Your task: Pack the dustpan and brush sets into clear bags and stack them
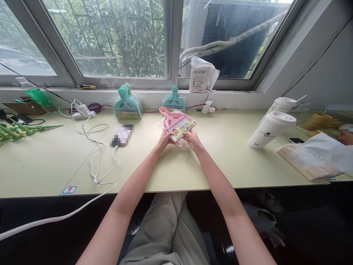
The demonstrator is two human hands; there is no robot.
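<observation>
A pink dustpan and brush set (176, 120) in clear plastic wrap is held over the middle of the table, tilted, with its handle toward the upper left. My left hand (165, 141) grips its lower left edge, and my right hand (192, 139) has hold of its lower right edge by the printed label. Just behind it stands a wrapped teal set (174, 100), partly hidden by the pink one. Further left, several teal sets (128, 103) stand stacked together against the window ledge.
A phone (122, 135) with a white cable (95, 162) lies left of my hands. White cups (271, 129) and a tissue pack (314, 156) are on the right. Green plastic parts (19, 131) lie far left. Another person's hand (345, 137) shows at the right edge.
</observation>
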